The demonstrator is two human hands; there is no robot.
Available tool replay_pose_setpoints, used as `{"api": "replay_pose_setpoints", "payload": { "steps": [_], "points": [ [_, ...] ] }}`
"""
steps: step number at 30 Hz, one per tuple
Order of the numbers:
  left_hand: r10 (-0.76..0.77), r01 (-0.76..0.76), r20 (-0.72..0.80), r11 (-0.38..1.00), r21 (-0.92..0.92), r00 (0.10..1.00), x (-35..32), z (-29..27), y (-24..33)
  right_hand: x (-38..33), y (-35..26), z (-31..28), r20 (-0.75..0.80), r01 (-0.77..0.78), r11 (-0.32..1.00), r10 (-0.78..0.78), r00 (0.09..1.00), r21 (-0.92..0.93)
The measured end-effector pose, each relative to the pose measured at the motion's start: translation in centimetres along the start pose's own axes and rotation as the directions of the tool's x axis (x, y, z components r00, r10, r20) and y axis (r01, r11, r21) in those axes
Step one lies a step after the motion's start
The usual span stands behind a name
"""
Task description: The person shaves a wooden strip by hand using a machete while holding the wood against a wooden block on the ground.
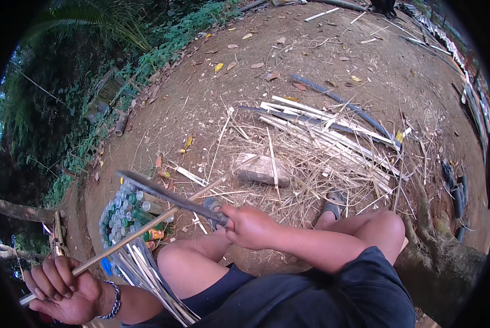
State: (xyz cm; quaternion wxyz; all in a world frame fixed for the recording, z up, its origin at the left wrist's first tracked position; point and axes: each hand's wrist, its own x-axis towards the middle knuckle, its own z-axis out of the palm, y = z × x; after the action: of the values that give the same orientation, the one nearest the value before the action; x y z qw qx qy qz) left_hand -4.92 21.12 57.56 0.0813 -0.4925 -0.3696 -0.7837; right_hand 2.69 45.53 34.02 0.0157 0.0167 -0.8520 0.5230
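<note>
We are looking down from our own head at our lap, sitting low on bare dirt ground (212, 104) with knees bent, wearing dark shorts (310, 298).

Our left hand (64, 290) is closing in a fist around the near end of a long thin bamboo stick (141, 229); a beaded bracelet (113, 300) is circling that wrist. The stick is running up and to the right from the fist, passing above our left knee toward the ground.

Our right hand (250, 227) is clamping tight around the handle of a long dark knife (168, 195). The blade is pointing up and left from the fist and crossing over the stick; they seem to be touching where they cross, though we cannot tell for sure.

Beyond the hands, a flat stone (261, 169) is lying among dry shavings (310, 180). Further back, a pile of split bamboo strips (332, 128) is spreading across the ground. To our left, a cluster of bottles (127, 210) is standing near our knee, with a bundle of pale slats (146, 273) just beside it. Our right foot in a sandal (332, 203) is resting by the shavings. Green plants (81, 82) are edging the dirt on the left.
</note>
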Motion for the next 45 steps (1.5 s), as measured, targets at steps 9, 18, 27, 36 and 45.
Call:
{"api": "replay_pose_setpoints", "payload": {
  "steps": [9,18,27,36,45],
  "points": [
    [-0.043,0.043,0.017,0.999,0.007,0.999,0.6,0.1,0.4,0.6,14.5,1.9,-0.247,-0.437,0.896,0.406,0.88,-0.085],
    [-0.071,0.071,-0.01,0.997,-0.018,0.997,2.2,-1.7,-0.5,1.7,15.6,0.8,-0.123,-0.516,0.856,0.515,0.848,0.032],
    [-0.063,0.064,0.073,0.998,-0.003,0.995,4.8,-3.1,3.9,1.0,14.7,0.2,-0.1,-0.564,0.823,0.557,0.824,-0.063],
    [-0.106,0.107,0.039,0.994,-0.022,0.994,5.9,-5.5,1.6,-0.7,14.4,1.8,-0.051,-0.572,0.807,0.584,0.81,0.145],
    [-0.102,0.103,0.021,0.994,-0.04,0.995,5.1,-6.2,-0.6,1.4,7.7,-1.7,0.025,-0.327,0.934,0.334,0.942,-0.141]
  ]
}}
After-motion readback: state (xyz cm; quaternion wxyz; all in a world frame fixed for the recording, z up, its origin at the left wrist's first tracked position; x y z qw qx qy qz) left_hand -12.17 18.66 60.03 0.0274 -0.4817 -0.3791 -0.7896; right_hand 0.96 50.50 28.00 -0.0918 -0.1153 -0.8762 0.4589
